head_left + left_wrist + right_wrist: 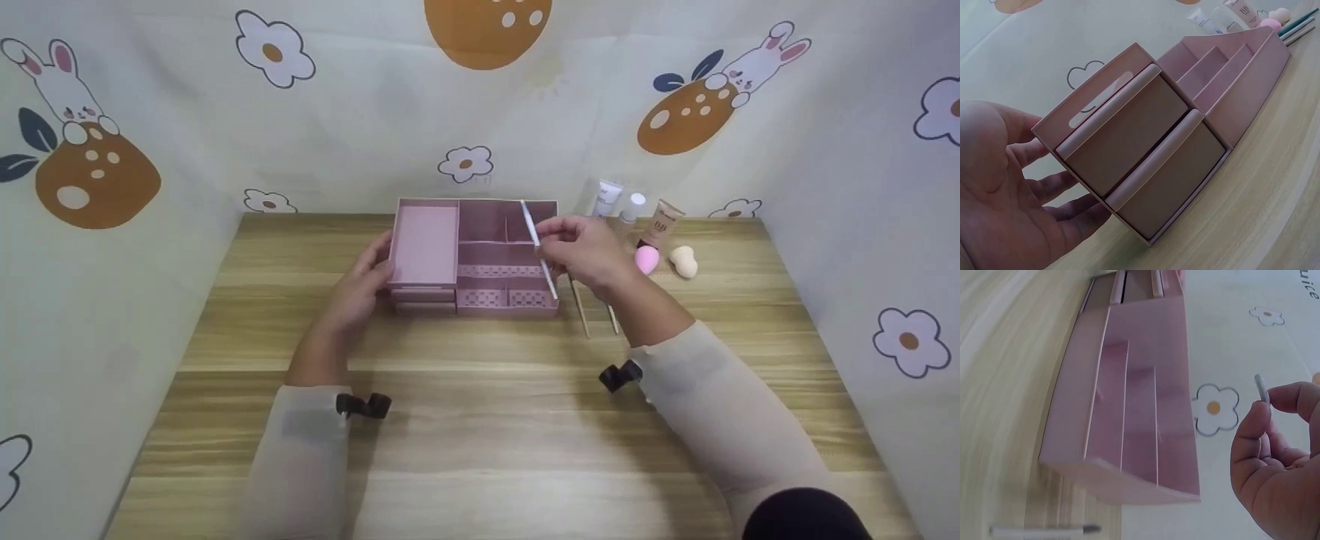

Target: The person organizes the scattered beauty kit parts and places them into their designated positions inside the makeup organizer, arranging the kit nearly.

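A pink compartmented organizer point(425, 244) stands on the wooden table. My left hand point(358, 292) lies along its left side; in the left wrist view, the fingers of the left hand point(1010, 197) touch the edge beside two drawers point(1129, 140). Above the organizer's right end, my right hand point(589, 251) pinches a slim white pencil-like stick point(550, 281) between thumb and fingers. Only a short end of the white stick point(1261, 387) shows in the right wrist view. The divided compartments point(1140, 422) look bare there.
Right of the organizer stand a white tube point(607, 196), a white-capped bottle point(637, 201) and a beige tube point(664, 220). A pink sponge point(646, 259) and a cream sponge point(683, 262) lie near them. Thin sticks point(579, 309) lie on the table point(480, 420) beneath the right hand.
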`<state>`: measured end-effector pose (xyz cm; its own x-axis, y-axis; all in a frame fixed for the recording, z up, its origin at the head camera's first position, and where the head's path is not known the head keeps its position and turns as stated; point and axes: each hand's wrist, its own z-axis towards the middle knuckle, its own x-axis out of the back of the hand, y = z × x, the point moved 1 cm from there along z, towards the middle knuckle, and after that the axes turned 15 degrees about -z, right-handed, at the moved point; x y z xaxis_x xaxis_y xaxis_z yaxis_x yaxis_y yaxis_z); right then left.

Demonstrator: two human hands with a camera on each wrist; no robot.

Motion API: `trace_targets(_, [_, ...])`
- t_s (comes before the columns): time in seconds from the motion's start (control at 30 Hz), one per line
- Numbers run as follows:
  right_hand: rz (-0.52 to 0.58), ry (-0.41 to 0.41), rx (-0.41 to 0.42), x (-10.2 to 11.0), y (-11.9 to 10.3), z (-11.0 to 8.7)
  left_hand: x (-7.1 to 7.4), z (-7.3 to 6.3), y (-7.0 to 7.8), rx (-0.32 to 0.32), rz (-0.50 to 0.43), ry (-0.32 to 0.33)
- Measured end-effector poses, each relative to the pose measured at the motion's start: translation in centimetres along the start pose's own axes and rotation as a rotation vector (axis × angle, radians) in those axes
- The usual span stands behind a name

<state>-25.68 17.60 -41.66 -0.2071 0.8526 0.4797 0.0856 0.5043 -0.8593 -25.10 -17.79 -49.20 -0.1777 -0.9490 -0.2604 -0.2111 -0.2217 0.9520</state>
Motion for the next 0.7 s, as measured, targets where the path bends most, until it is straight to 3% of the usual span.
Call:
trace_targets(0.43, [0.064,-0.068,-0.044,-6.4,-4.7,3.5,0.0,0.1,0.0,-0.002,0.002,0.012])
trace_targets(0.7, [0.095,-0.106,-0.085,-8.8,-6.6,5.2,0.0,0.1,-0.1,0.055,-0.041,0.034])
